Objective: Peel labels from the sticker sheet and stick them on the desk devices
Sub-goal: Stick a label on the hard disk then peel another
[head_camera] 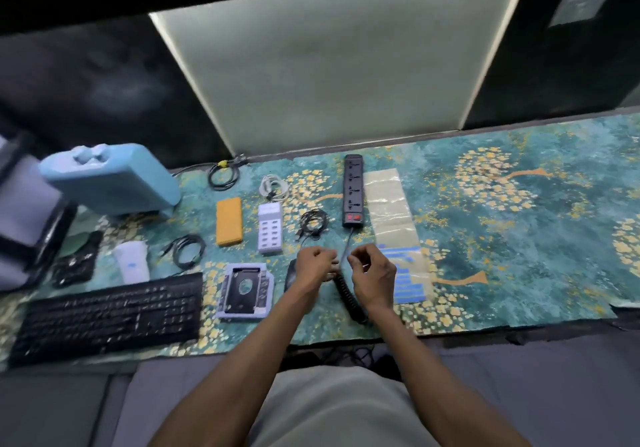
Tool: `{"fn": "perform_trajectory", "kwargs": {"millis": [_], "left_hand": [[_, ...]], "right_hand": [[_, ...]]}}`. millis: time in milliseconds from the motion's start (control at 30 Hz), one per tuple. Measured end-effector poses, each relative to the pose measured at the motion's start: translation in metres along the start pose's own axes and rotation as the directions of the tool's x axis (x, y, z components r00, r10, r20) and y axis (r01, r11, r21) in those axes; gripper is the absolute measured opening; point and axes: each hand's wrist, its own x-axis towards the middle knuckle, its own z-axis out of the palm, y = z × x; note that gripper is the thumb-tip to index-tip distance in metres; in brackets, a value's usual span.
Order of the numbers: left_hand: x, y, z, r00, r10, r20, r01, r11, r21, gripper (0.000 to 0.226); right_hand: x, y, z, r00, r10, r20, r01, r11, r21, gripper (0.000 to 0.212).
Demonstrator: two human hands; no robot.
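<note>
Sticker sheet [398, 224]: one, flat right of one power strip [353, 190]. Two hands, left hand [317, 266] and right hand [372, 273], fingers curled, pinching strip's cord [344, 256]. Four coiled cables; one keyboard [110, 315].

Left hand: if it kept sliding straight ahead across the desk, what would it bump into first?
Probably the small black coiled cable just beyond the left hand. After that, the white coiled cable lies farther back. Depth is hard to judge from above, so this is a guess.
</note>
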Motion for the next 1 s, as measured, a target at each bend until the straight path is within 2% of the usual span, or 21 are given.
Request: {"fn": "perform_trajectory", "kwargs": {"millis": [133,333,533,633,733,833,1000], "left_hand": [[-0.007,-0.007,-0.057,0.989,-0.041,-0.143,0.030,0.996,-0.079,0.011],[-0.009,-0.030,-0.160,0.917,-0.120,-0.380,0.061,0.985,-0.162,0.018],[0.016,-0.053,-0.248,0.893,-0.090,-0.441,0.000,0.980,-0.200,0.016],[0.038,-0.061,-0.308,0.888,-0.046,-0.458,-0.041,0.983,-0.179,0.013],[0.054,-0.064,-0.375,0.850,0.009,-0.527,-0.067,0.994,-0.091,0.014],[0.057,-0.061,-0.432,0.791,0.046,-0.610,-0.047,0.999,0.015,0.005],[0.072,-0.066,-0.489,0.782,0.101,-0.616,-0.005,0.988,0.156,0.011]], "right_hand": [[-0.011,-0.029,0.045,0.995,-0.043,0.096,0.040,0.999,0.026,0.009],[-0.049,-0.073,0.129,0.949,-0.108,0.295,0.086,0.992,0.087,0.007],[-0.076,-0.114,0.215,0.927,-0.123,0.355,0.106,0.992,0.065,0.004],[-0.096,-0.138,0.263,0.937,-0.104,0.333,0.101,0.995,0.026,0.003],[-0.121,-0.163,0.311,0.946,-0.118,0.302,0.115,0.993,0.028,0.002],[-0.142,-0.187,0.347,0.948,-0.100,0.301,0.108,0.994,-0.009,0.003],[-0.156,-0.222,0.379,0.940,-0.112,0.321,0.130,0.991,-0.036,0.006]]}}
